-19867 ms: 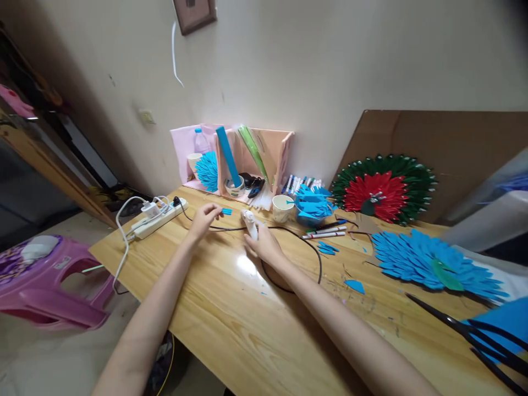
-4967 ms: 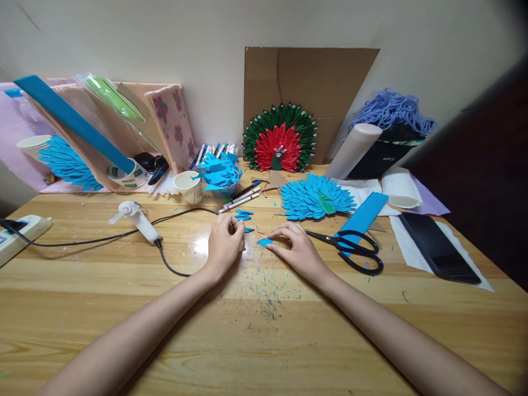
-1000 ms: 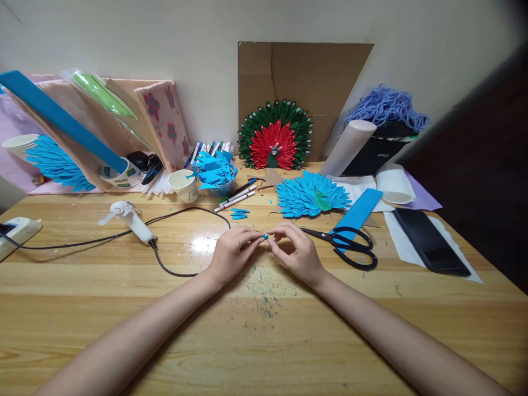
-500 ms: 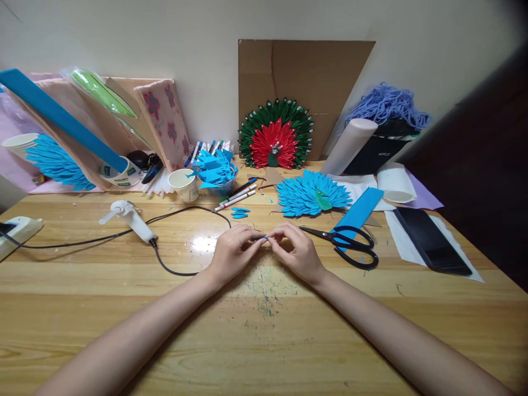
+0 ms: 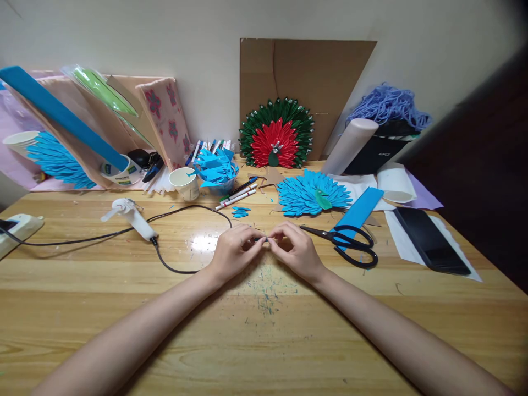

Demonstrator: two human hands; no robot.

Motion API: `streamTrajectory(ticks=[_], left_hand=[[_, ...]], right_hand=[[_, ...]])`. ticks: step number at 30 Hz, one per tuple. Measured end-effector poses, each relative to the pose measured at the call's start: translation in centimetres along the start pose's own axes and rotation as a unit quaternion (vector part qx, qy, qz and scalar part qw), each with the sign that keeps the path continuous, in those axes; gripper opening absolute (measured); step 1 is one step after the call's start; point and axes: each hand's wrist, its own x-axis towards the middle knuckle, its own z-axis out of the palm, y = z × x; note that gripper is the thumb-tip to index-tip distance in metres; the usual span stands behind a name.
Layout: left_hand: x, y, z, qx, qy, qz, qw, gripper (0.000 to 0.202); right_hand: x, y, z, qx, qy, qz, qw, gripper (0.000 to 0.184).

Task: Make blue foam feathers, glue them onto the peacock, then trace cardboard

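My left hand (image 5: 235,253) and my right hand (image 5: 293,250) meet at the middle of the wooden table (image 5: 264,335), fingertips pinched together on a small blue paper piece (image 5: 266,240) that is mostly hidden between them. Black scissors (image 5: 346,245) lie just right of my right hand, partly on a blue paper strip (image 5: 361,209). A few loose blue petals (image 5: 240,212) lie behind my hands. A blue paper peacock fan (image 5: 311,193) rests further back.
A white glue gun (image 5: 130,214) with a black cord lies at left, a power strip (image 5: 16,228) at the far left edge. Paper cup (image 5: 183,182), bowl of blue pieces (image 5: 216,168), markers, a red-green peacock fan (image 5: 275,137) against cardboard, and a black phone (image 5: 429,242) at right.
Since 5 s ago my hands have come together and picked the blue piece up off the table. Over the last second they stay pinched on it, with only slight finger movement.
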Motion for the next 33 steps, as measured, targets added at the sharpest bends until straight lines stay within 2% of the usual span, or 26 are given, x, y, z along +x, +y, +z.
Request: streamTrajectory(ticks=[4,9,13,16,18,23,29,33], left_hand=[[0.02,0.08,0.01,0.024,-0.005,0.004,1.000,0.010],[-0.02,-0.06,0.21,0.027,0.025,-0.006,0.999,0.004],[-0.08,-0.29,0.30,-0.031,0.064,-0.061,0.996,0.008],[0.00,-0.28,0.21,-0.085,0.071,-0.101,0.989,0.013],[0.12,-0.14,0.10,-0.101,0.045,-0.101,0.989,0.016],[0.42,0.15,-0.14,-0.077,-0.045,-0.052,0.995,0.020],[0.41,0.11,-0.11,-0.102,-0.068,-0.041,0.992,0.020],[0.39,0.02,-0.08,-0.102,-0.072,-0.062,0.990,0.021]], right_hand=[[0.06,-0.17,0.05,-0.005,-0.020,-0.006,1.000,0.004],[0.12,-0.14,0.08,0.007,-0.022,0.011,1.000,0.005],[0.15,0.03,-0.01,0.033,0.007,0.036,0.999,0.004],[0.18,0.11,-0.11,0.050,0.034,0.054,0.997,0.005],[0.20,0.11,-0.18,0.056,0.043,0.054,0.996,0.005],[0.23,0.01,-0.25,0.059,0.022,0.026,0.998,0.005],[0.16,-0.06,-0.28,0.055,0.007,0.008,0.998,0.005],[0.23,-0.04,-0.26,0.041,0.006,-0.007,0.999,0.005]])
